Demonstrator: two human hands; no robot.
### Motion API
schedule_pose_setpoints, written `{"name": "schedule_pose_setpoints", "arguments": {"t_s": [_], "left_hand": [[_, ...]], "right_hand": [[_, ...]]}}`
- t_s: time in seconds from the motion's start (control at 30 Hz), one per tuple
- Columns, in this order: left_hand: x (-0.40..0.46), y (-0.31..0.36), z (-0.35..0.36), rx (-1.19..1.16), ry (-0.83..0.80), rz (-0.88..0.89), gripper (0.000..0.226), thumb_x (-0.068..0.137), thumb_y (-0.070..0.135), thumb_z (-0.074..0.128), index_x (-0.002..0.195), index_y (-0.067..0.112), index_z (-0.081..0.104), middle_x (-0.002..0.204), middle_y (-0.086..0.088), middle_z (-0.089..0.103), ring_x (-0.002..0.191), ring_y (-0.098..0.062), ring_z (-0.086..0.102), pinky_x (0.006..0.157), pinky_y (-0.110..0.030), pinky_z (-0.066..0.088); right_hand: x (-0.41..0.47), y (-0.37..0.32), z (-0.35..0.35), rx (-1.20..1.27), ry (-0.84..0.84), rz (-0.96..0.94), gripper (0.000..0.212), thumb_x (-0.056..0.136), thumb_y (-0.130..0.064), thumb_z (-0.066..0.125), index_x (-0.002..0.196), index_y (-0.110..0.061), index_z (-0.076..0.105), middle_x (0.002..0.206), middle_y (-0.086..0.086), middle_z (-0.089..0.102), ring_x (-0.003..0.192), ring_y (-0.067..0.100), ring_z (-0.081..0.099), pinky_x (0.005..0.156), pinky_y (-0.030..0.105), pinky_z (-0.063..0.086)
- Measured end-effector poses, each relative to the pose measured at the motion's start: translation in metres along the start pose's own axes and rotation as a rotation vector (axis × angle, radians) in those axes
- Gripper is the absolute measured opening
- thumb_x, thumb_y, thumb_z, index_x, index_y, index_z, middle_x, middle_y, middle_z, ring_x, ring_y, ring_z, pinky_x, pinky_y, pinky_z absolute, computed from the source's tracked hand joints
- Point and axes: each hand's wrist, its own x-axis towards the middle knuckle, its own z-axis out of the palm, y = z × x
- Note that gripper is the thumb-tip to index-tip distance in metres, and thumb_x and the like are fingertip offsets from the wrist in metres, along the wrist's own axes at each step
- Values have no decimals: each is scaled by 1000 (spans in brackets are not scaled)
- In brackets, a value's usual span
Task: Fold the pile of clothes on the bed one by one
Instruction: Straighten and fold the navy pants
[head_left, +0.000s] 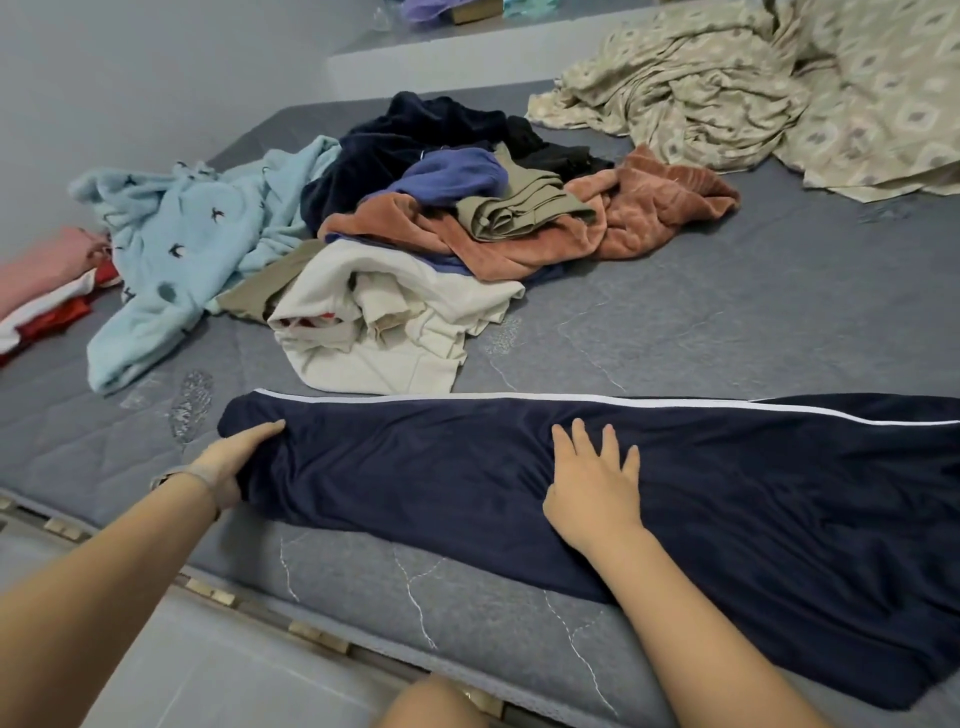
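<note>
Across the near edge of the grey quilted mattress (701, 332) lies a pair of dark navy trousers with a white side stripe (727, 509), stretched out flat from left to right, the stripe running along its far edge. The left hand (228, 467) grips the left end of the trousers: the thumb lies on top of the fabric and the other fingers are tucked beneath it, out of sight. A pale band (202, 480) circles that wrist. The right hand (592, 488) rests palm-down on the middle of the trousers with its fingers straight and spread, pressing the cloth against the mattress without curling round it.

Behind the trousers, well apart from both hands, sits the unfolded pile of clothes (441, 234). A cream garment (395, 332) lies crumpled at its near side, just beyond the white stripe. A light blue fleece piece with small dark bird prints (176, 249) sprawls to the left, and a rust-brown plush garment (623, 218) spreads to the right, with an olive item (519, 208), a purple-blue item (452, 171) and a dark navy piece (395, 140) heaped on and behind it.

At the far left edge, a small stack of folded pink, white and red clothes (41, 296) lies on the mattress. A rumpled beige patterned sheet (753, 88) covers the far right corner.
</note>
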Motion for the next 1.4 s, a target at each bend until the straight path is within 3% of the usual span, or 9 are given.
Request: {"name": "schedule_pose_setpoints", "arguments": {"t_s": [0.23, 0.37, 0.5, 0.7, 0.8, 0.9, 1.07, 1.23, 1.4], "left_hand": [[-114, 42, 67, -257, -240, 283, 43, 83, 31, 72, 122, 15, 61, 114, -8, 68, 104, -25, 64, 94, -41, 50], [-199, 60, 132, -314, -429, 402, 28, 86, 24, 67, 112, 14, 65, 98, -6, 69, 86, -19, 65, 74, -31, 52], [-286, 38, 222, -236, -575, 642, 15, 90, 13, 62, 105, 19, 64, 100, 3, 70, 91, -8, 65, 82, -22, 50], [-364, -40, 325, 189, -806, 747, 34, 86, 43, 61, 117, 39, 48, 114, 16, 63, 111, -1, 58, 95, -20, 43], [-371, -76, 350, 808, -727, 660, 48, 69, 79, 41, 110, 53, 42, 139, 12, 45, 143, -25, 20, 114, -56, 12], [-375, -89, 358, 949, -614, 608, 52, 88, 70, 25, 125, 45, 51, 160, 6, 13, 147, -23, -11, 111, -62, -10], [-367, -102, 364, 1031, -354, 1208, 53, 89, 61, 19, 140, 51, 29, 160, 12, 5, 147, -14, -12, 113, -54, -13], [-350, -123, 374, 1326, -517, 1364, 81, 71, 83, -5, 146, 52, -1, 150, 20, -18, 147, -14, -13, 116, -52, -13], [-345, -119, 370, 1282, -738, 1286, 101, 54, 99, 1, 144, 53, -3, 154, 18, -16, 144, -11, -20, 113, -50, -20]], "right_hand": [[-5, 7, -11, 472, 217, -126, 50, 89, -13, 50, 139, -17, 44, 141, 2, 48, 137, 23, 35, 117, 39, 19], [-30, 17, -33, 1048, 211, 62, 47, 97, -24, 50, 142, -16, 38, 124, -9, 57, 109, 8, 52, 83, 5, 35], [-50, 60, -46, 1542, 232, 317, 49, 100, -43, 40, 142, -19, 38, 116, -8, 59, 121, 16, 52, 107, 35, 39], [-79, 147, -64, 2037, 258, 446, 55, 98, -54, 31, 142, -21, 40, 134, 8, 55, 119, 28, 55, 98, 47, 46], [-84, 178, -54, 1914, 315, 599, 68, 83, -68, 44, 127, -19, 58, 124, 5, 63, 112, 25, 60, 103, 45, 44], [-89, 212, -40, 1657, 431, 682, 59, 73, -64, 48, 115, -25, 64, 114, -6, 65, 110, 19, 59, 102, 44, 44], [-103, 252, -47, 1318, 718, 544, 26, 79, -19, 61, 104, -23, 63, 104, -4, 69, 100, 16, 64, 92, 31, 50], [-122, 297, -43, 463, 1074, 729, 56, 68, -7, 71, 121, -18, 59, 128, 4, 56, 119, 31, 43, 96, 47, 33], [-128, 325, -31, 513, 901, 911, 85, 65, -28, 84, 138, -17, 41, 149, 16, 28, 132, 39, 27, 105, 53, 25]]}}
